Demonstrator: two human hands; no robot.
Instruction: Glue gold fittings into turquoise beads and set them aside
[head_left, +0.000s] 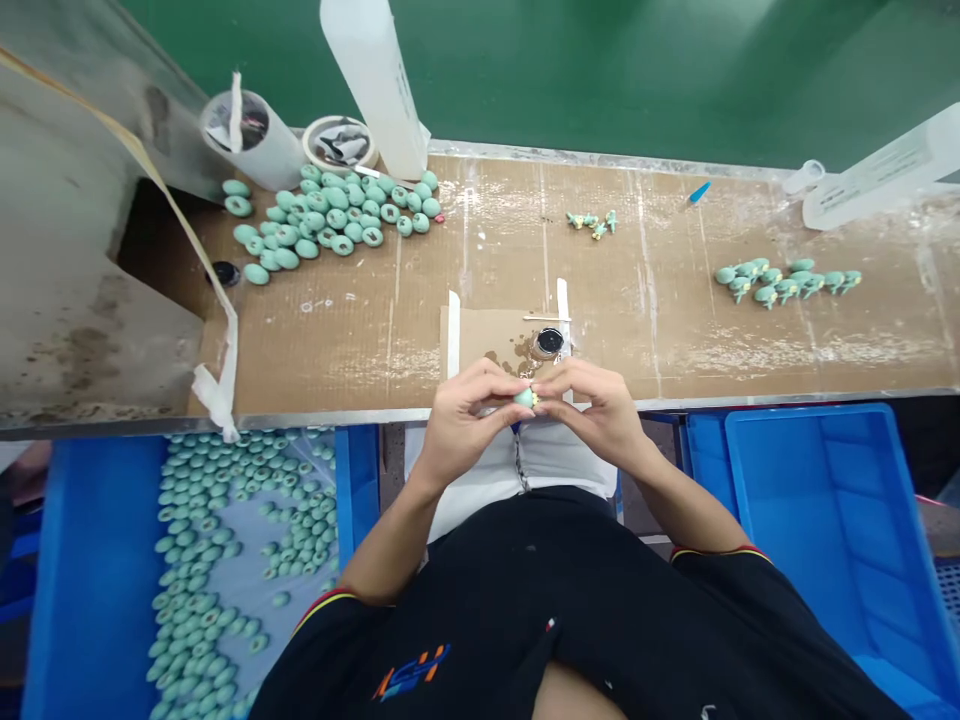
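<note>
- Left hand (461,420) and right hand (596,412) curl closed, pinching a small teal moulded piece (526,398) between them
- Just ahead: round black-filled jar (549,342) on stained cardboard (487,335)
- Farther left: smooth teal discs (322,215)
- Right: blue plastic crate (825,500)

Small teal molded piece (525,398), yellow-tipped, pinched between left hand (461,420) and right hand (592,410).
</note>
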